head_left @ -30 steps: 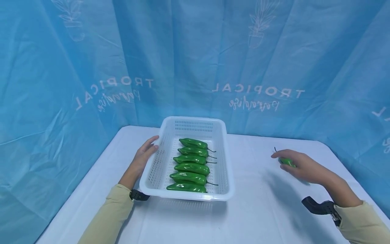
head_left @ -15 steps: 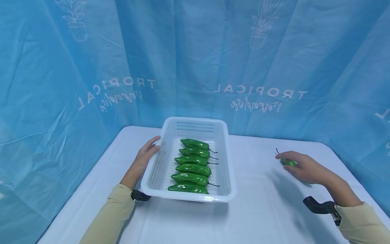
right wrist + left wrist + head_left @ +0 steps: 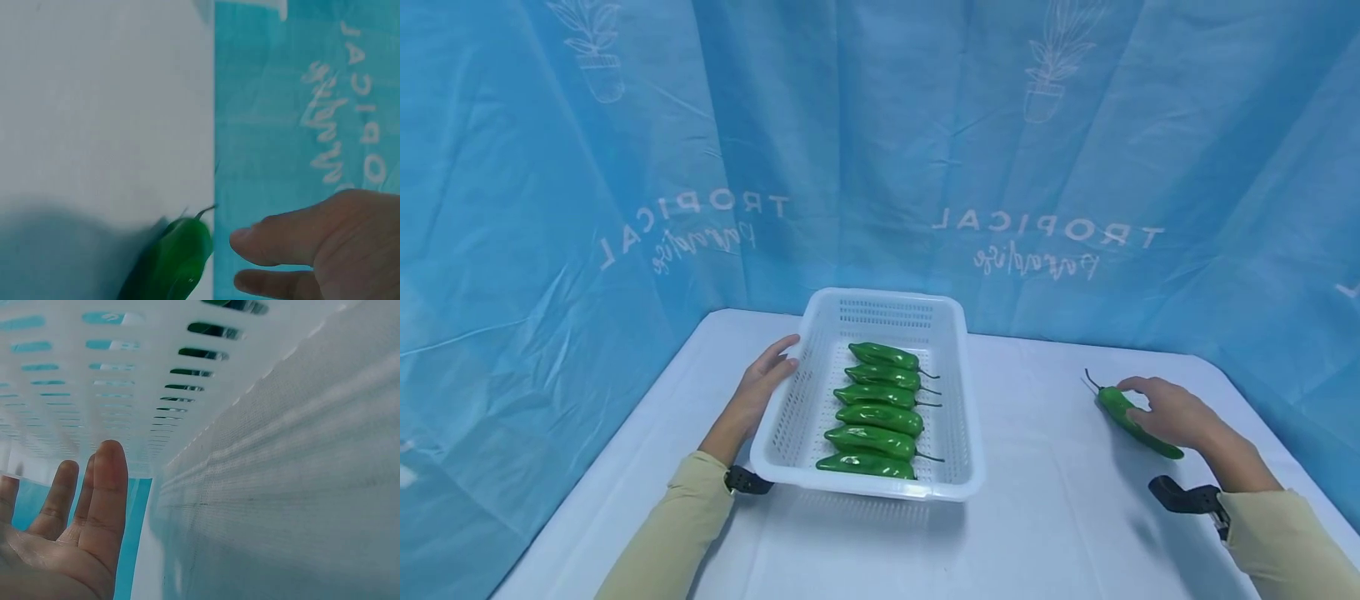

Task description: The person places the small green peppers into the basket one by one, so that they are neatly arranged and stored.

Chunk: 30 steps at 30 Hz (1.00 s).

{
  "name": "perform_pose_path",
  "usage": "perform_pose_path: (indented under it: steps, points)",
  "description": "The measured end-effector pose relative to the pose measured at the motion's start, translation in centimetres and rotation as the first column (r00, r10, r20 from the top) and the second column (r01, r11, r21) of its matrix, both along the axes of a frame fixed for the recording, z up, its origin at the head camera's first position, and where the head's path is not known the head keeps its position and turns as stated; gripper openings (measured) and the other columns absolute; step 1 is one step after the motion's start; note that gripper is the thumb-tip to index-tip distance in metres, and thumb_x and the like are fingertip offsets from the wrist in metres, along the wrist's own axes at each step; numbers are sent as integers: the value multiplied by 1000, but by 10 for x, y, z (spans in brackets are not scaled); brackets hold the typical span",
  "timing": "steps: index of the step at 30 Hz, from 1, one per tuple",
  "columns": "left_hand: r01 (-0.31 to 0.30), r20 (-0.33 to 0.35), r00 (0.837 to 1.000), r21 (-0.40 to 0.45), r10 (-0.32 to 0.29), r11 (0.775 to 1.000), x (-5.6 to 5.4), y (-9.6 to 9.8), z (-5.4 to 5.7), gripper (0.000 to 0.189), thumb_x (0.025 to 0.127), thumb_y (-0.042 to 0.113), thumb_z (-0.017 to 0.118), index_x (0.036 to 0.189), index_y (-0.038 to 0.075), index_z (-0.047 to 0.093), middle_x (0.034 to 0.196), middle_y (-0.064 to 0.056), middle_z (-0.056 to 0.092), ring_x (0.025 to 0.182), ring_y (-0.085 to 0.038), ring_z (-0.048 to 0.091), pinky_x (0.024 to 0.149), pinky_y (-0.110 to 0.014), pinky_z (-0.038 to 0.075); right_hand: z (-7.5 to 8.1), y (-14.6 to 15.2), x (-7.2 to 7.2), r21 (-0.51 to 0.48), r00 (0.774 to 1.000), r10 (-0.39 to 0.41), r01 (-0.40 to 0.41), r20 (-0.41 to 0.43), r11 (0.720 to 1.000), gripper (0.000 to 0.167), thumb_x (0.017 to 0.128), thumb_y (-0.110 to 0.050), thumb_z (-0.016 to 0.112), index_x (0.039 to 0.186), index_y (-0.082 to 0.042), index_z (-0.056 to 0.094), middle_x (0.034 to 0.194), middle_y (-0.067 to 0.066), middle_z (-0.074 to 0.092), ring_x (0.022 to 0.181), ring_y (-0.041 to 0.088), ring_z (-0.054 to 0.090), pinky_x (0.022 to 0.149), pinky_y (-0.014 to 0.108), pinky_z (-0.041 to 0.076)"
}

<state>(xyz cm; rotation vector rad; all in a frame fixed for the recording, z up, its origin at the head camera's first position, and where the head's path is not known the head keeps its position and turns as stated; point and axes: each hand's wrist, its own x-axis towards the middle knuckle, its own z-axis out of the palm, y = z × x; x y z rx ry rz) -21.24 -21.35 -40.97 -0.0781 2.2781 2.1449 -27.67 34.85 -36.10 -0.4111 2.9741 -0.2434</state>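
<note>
In the head view a white slotted basket (image 3: 868, 486) holds a column of several green chili peppers (image 3: 880, 416), lying sideways. My left hand (image 3: 758, 396) rests against the basket's left side near the rim. Its fingers look extended under the slotted wall in the left wrist view (image 3: 87, 544). Off to the right, one more green chili pepper (image 3: 1117, 407) lies slanted on the table, its thin stem pointing back. My right hand (image 3: 1176, 414) hovers over it, partly covering it. In the right wrist view, thumb and finger stand apart from that pepper (image 3: 175, 259).
A white cloth covers the table (image 3: 1030, 500). Blue printed curtains (image 3: 887, 167) hang close behind and along both sides. Each wrist wears a black strap, and the right one (image 3: 1183, 497) sticks out from the arm.
My right hand has shifted right and its fingers have drawn back off the pepper, which shows more fully now. My left hand stays at the basket. The head view has turned slightly left.
</note>
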Motion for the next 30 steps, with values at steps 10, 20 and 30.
perform_pose_path:
  steps: [10, 20, 30]
  points:
    - [-3, -6, 1000, -14, 3, 1000, 1, 0, 1, 58, 102, 41, 51, 155, 33, 29, 156, -11, 35, 136, -44, 48, 100, -55, 53, -14, 14, -15, 59, 989, -103, 97, 104, 993, 51, 93, -18, 61, 131, 13, 48, 124, 43, 50, 106, 55, 52, 86, 68, 50]
    - [-5, 5, 1000, -25, 5, 1000, 2, 0, 2, 57, 102, 41, 49, 155, 33, 28, 156, -11, 36, 134, -44, 49, 99, -53, 55, -18, 10, -16, 82, 986, -126, 117, 106, 990, 53, 90, -18, 63, 129, 16, 49, 120, 41, 54, 102, 51, 54, 89, 67, 49]
    - [0, 4, 1000, -27, 0, 1000, 1, 1, 2, 57, 102, 41, 49, 154, 34, 29, 154, -11, 38, 133, -42, 51, 97, -52, 56, -20, 12, -16, 68, 981, -150, 143, 120, 987, 53, 89, -14, 62, 130, 15, 48, 114, 37, 58, 95, 44, 56, 84, 66, 50]
